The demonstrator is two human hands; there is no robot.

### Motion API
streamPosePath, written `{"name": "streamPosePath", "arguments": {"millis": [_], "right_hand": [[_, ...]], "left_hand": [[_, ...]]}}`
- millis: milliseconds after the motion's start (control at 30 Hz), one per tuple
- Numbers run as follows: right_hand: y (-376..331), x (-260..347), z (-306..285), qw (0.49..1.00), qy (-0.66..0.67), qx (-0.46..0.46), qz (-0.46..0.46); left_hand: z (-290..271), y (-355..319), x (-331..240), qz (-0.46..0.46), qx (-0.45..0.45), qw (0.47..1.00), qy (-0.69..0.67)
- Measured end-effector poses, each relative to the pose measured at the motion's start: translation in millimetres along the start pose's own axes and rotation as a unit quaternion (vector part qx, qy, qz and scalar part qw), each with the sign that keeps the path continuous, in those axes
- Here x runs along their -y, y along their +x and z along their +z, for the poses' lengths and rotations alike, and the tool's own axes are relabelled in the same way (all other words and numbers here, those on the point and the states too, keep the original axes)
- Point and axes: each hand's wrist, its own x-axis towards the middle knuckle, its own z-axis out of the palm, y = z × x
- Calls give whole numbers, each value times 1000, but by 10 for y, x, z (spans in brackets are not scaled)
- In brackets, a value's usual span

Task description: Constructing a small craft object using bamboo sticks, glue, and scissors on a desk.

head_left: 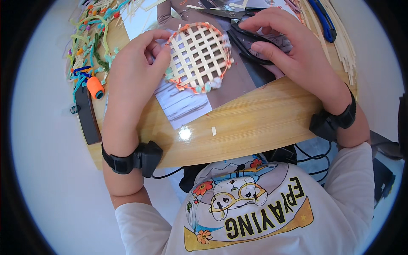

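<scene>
The left hand [136,63] pinches the round woven bamboo-strip lattice [199,57] by its edge, right hand [289,46] closed on black scissors [250,42] just beside it — its yarn-wrapped rim looks nearly complete.

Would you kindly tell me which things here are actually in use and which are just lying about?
In use:
woven round mat, held by left hand
black scissors, under right hand

Lying about:
orange spool
pile of coloured cords
pale strips
blue-handled tool
black bar
</scene>
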Motion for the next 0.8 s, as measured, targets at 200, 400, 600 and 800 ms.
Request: {"name": "streamPosePath", "arguments": {"millis": [200,400,600,800], "right_hand": [[29,-79,51,991,-55,-68,-103],[-57,-90,82,992,83,-96,-29],[-63,63,227,914,396,-63,65],[-69,65,126,906,407,-6,118]], "left_hand": [[14,-2,-48,-26,-45,994,-95],[-7,-26,-194,38,-135,979,-145],[57,-124,-331,104,-152,963,-197],[85,-146,-434,123,-139,954,-237]]}}
